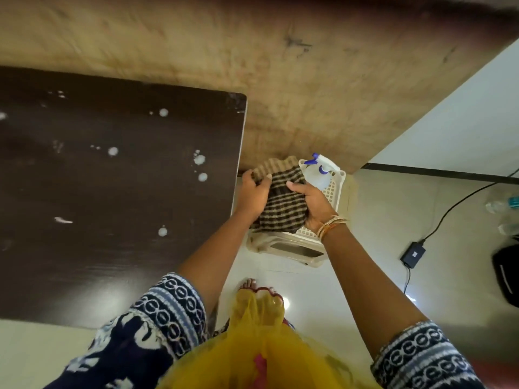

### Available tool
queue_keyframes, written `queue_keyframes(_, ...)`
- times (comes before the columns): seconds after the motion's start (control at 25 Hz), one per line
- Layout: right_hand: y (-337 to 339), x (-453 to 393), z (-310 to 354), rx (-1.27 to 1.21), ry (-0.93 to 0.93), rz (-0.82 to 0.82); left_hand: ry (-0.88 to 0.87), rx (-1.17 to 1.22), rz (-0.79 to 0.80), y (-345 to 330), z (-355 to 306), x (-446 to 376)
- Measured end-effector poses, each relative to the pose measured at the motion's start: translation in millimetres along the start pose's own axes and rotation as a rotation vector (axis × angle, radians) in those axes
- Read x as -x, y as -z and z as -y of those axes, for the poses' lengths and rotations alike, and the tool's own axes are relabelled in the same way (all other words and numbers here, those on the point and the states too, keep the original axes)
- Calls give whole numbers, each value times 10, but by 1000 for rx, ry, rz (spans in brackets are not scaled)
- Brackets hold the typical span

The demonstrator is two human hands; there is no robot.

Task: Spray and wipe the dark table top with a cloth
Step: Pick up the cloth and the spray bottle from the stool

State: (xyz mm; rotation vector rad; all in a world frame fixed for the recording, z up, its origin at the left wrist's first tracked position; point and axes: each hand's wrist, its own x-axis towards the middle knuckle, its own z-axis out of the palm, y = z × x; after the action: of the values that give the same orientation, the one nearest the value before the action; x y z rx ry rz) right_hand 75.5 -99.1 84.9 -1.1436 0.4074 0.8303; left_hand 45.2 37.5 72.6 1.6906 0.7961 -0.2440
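Head view, looking down. Both hands hold the striped cloth (pixel 279 196) over a white basket (pixel 334 189) that stands on the floor just beside the right edge of the dark surface (pixel 112 192). The left hand (pixel 254 192) has its grip clamped on the cloth's upper left corner, thumb and fingers pinching the fabric; the right hand (pixel 313 204) has its grip closed round the right side, thumb on top and fingers wrapped beneath. The cloth hangs bunched between them, probably being gathered or folded into a pad that suits wiping.

A spray bottle (pixel 323 169) stands in the basket at about one o'clock from the cloth, its blue nozzle pointing left; the basket probably serves as the carrier for the cleaning things, which explains why both hands work above it and not over the surface.

The surface lies at nine o'clock from the hands and carries scattered white spots (pixel 199 160), some near its right edge. Whether these are spray or dirt cannot be told. The surface looks not yet wiped.

At three o'clock a power adapter (pixel 413 254) and its cable lie on the floor.
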Motion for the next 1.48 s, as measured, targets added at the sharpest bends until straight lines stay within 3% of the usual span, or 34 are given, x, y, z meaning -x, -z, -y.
queue_keyframes(0.12,-440,78,-35,-130,-33,158,224,526,138,494,-140,132)
queue_keyframes(0.2,-747,53,-81,-145,-36,205,282,726,243,808,-166,294)
queue_keyframes(0.36,-1248,-3,-243,-50,-39,265,236,766,238,1315,-7,385)
queue_keyframes(0.56,-1583,-89,-410,255,15,222,251,563,-78,1580,186,393)
queue_keyframes(0.68,-1611,-119,-429,370,42,188,243,618,-158,1581,215,379)
queue_keyframes(0.76,-1524,-186,-429,362,68,108,255,653,-201,1490,222,339)
queue_keyframes(0.92,-1045,-392,-351,257,81,-200,311,709,-299,1164,162,194)
queue_keyframes(1.12,-87,-738,-239,13,-84,-521,310,760,-392,671,46,-90)
queue_keyframes(1.28,664,-1094,-177,3,-222,-594,290,753,-547,314,-11,-333)
queue_keyframes(1.48,1057,-1482,-36,-12,-278,-534,177,611,-712,190,63,-506)
